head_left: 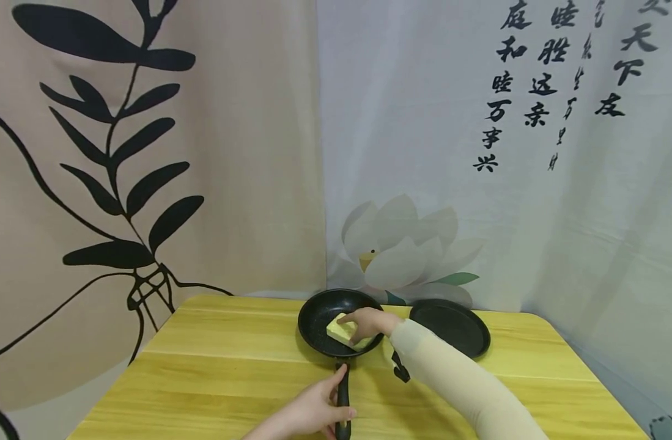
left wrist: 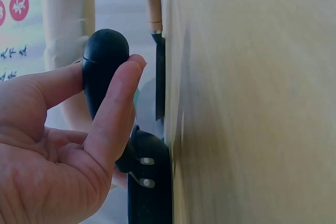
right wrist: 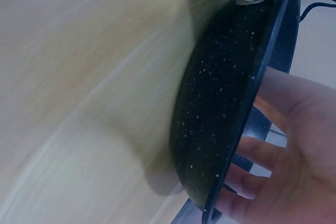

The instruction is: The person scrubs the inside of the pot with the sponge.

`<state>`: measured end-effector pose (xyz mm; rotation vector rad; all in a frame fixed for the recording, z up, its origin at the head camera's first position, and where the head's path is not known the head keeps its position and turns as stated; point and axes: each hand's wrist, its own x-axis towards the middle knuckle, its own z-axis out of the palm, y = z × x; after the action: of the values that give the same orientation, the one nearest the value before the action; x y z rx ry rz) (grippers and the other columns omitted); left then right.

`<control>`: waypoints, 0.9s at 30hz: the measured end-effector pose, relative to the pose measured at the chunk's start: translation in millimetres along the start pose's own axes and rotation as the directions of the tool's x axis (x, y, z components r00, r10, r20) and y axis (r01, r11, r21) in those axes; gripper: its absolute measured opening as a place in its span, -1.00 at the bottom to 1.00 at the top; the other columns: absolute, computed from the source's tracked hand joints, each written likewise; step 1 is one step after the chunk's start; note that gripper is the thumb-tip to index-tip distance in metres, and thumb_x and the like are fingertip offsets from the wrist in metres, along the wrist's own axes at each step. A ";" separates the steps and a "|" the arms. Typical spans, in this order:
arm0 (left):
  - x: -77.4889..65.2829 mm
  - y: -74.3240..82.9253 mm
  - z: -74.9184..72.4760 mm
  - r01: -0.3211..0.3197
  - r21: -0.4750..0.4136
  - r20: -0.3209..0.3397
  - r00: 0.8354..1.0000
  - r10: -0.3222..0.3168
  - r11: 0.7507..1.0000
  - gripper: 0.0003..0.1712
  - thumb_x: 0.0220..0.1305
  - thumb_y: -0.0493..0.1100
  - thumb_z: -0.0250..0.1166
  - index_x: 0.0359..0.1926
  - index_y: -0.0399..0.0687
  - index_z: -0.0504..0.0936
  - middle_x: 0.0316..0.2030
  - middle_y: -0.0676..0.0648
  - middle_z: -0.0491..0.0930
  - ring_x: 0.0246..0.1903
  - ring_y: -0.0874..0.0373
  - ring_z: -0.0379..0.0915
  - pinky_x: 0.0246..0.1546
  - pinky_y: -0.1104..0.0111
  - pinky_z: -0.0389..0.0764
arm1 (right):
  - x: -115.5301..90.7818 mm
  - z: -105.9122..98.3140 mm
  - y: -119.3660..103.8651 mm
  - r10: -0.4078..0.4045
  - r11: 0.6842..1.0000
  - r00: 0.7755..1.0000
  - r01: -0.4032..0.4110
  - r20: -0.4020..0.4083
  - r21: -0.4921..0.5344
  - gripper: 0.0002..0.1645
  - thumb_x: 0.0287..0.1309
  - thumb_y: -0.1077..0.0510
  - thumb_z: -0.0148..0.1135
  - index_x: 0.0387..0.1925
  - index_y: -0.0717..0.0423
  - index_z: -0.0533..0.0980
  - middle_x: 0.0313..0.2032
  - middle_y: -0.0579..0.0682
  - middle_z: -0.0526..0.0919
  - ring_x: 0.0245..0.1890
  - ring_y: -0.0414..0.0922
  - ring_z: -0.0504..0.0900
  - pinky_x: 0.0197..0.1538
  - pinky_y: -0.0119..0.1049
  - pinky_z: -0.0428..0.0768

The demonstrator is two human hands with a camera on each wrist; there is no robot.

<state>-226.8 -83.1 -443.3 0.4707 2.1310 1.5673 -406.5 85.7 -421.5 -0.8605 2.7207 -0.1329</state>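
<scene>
My left hand (head_left: 310, 408) grips the black handle (head_left: 343, 391) of a frying pan (head_left: 313, 311); in the left wrist view the thumb and fingers close around the handle (left wrist: 105, 48). The pan is black, with pale specks on its outside in the right wrist view. My right hand (head_left: 367, 324) reaches over the pan's right rim and holds a pale yellow sponge (head_left: 340, 330) inside it, fingertips bent down over the block. From the right wrist view, the fingers pass behind the pan wall (right wrist: 220, 93), which hides the sponge there.
A flat round black pan (head_left: 451, 327) lies at the back right, partly behind my right sleeve (head_left: 457, 379). Below the sleeve a small black part (head_left: 400, 368) shows. A wooden handle (left wrist: 154, 3) appears in the left wrist view. The wooden table (head_left: 231, 354) meets a printed curtain (head_left: 258, 153).
</scene>
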 end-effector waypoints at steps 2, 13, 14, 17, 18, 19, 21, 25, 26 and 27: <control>0.1 -0.5 0.0 -0.002 -0.004 0.000 1.000 0.002 1.000 -0.05 0.27 -0.22 0.34 0.49 -0.31 -0.03 -0.44 -0.17 0.56 -0.66 0.08 0.54 -0.64 0.20 0.65 | -0.8 -0.2 0.0 -0.008 1.000 1.000 0.008 0.001 0.007 -0.25 0.07 0.03 0.45 0.32 -0.21 0.42 0.29 -0.07 0.44 0.27 -0.03 0.39 0.25 -0.13 0.42; -0.6 2.4 0.5 0.011 -0.014 0.005 1.000 -0.011 1.000 -0.05 0.27 -0.22 0.34 0.50 -0.29 -0.03 -0.42 -0.19 0.55 -0.67 0.08 0.53 -0.65 0.19 0.65 | -6.0 -4.5 -0.1 -0.030 0.998 0.999 0.028 0.028 0.055 -0.28 0.08 0.05 0.44 0.30 -0.23 0.44 0.29 -0.07 0.42 0.27 -0.01 0.38 0.25 -0.08 0.42; -0.5 2.5 0.5 0.012 -0.014 0.005 1.000 -0.012 1.000 -0.05 0.27 -0.22 0.34 0.50 -0.28 -0.02 -0.42 -0.19 0.55 -0.67 0.08 0.53 -0.65 0.19 0.65 | -6.2 -5.0 -0.3 -0.031 0.998 0.999 0.030 0.032 0.055 -0.28 0.09 0.05 0.44 0.31 -0.24 0.43 0.30 -0.07 0.42 0.27 -0.01 0.38 0.24 -0.08 0.43; 0.3 1.9 -0.1 0.010 -0.012 0.004 1.000 -0.010 1.000 -0.06 0.27 -0.22 0.34 0.50 -0.27 -0.01 -0.42 -0.18 0.54 -0.67 0.08 0.53 -0.65 0.20 0.65 | -7.1 -6.0 -1.9 -0.037 0.998 0.998 0.035 0.041 0.054 -0.30 0.10 0.05 0.43 0.30 -0.27 0.44 0.30 -0.07 0.42 0.27 -0.01 0.39 0.22 -0.08 0.45; 0.1 1.6 0.0 0.009 -0.013 0.005 1.000 -0.009 1.000 -0.06 0.27 -0.22 0.34 0.50 -0.27 -0.01 -0.41 -0.18 0.54 -0.67 0.09 0.53 -0.65 0.20 0.65 | -7.3 -6.4 -2.7 -0.039 0.998 0.998 0.037 0.044 0.057 -0.30 0.10 0.05 0.43 0.29 -0.27 0.44 0.30 -0.07 0.42 0.27 -0.01 0.39 0.22 -0.08 0.45; 0.0 1.3 0.0 0.006 -0.012 0.003 1.000 -0.006 1.000 -0.06 0.27 -0.22 0.34 0.50 -0.27 -0.01 -0.41 -0.18 0.54 -0.67 0.09 0.53 -0.65 0.20 0.65 | -7.5 -6.5 -3.5 -0.041 0.997 0.998 0.038 0.048 0.062 -0.30 0.09 0.05 0.44 0.29 -0.28 0.45 0.30 -0.07 0.42 0.27 -0.01 0.39 0.22 -0.08 0.45; -0.7 0.8 0.1 -0.002 -0.010 0.000 1.000 0.002 1.000 -0.06 0.26 -0.23 0.34 0.49 -0.29 -0.01 -0.42 -0.17 0.54 -0.68 0.10 0.53 -0.66 0.20 0.65 | -7.0 -6.3 -4.9 -0.056 0.997 0.997 0.052 0.053 0.061 -0.30 0.09 0.05 0.44 0.28 -0.27 0.46 0.29 -0.06 0.42 0.26 -0.01 0.39 0.22 -0.09 0.46; -2.7 1.0 0.9 -0.012 -0.015 -0.003 1.000 0.012 1.000 -0.05 0.26 -0.24 0.35 0.49 -0.30 -0.03 -0.43 -0.18 0.55 -0.67 0.08 0.53 -0.66 0.21 0.65 | -4.9 -6.3 -7.2 -0.080 0.996 0.995 0.077 0.064 0.048 -0.29 0.07 0.06 0.45 0.28 -0.28 0.46 0.28 -0.06 0.44 0.26 -0.03 0.40 0.22 -0.13 0.46; -2.8 1.3 0.9 -0.010 -0.015 -0.003 1.000 0.010 1.000 -0.05 0.26 -0.24 0.34 0.49 -0.30 -0.03 -0.43 -0.18 0.55 -0.67 0.08 0.53 -0.66 0.22 0.65 | -4.6 -6.1 -7.4 -0.083 0.996 0.995 0.080 0.062 0.051 -0.30 0.06 0.07 0.46 0.27 -0.28 0.47 0.27 -0.07 0.45 0.25 -0.03 0.41 0.21 -0.13 0.46; -2.9 1.5 1.0 -0.011 -0.016 -0.003 1.000 0.010 1.000 -0.05 0.26 -0.25 0.34 0.49 -0.30 -0.02 -0.42 -0.18 0.54 -0.66 0.08 0.54 -0.66 0.21 0.65 | -4.8 -6.2 -8.0 -0.082 0.995 0.995 0.078 0.065 0.064 -0.30 0.06 0.08 0.46 0.27 -0.29 0.47 0.27 -0.07 0.45 0.26 -0.04 0.40 0.22 -0.13 0.46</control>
<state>-223.9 -83.4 -441.7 0.4750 2.1195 1.5911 -400.1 81.9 -413.1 -0.9393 2.6069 -0.1998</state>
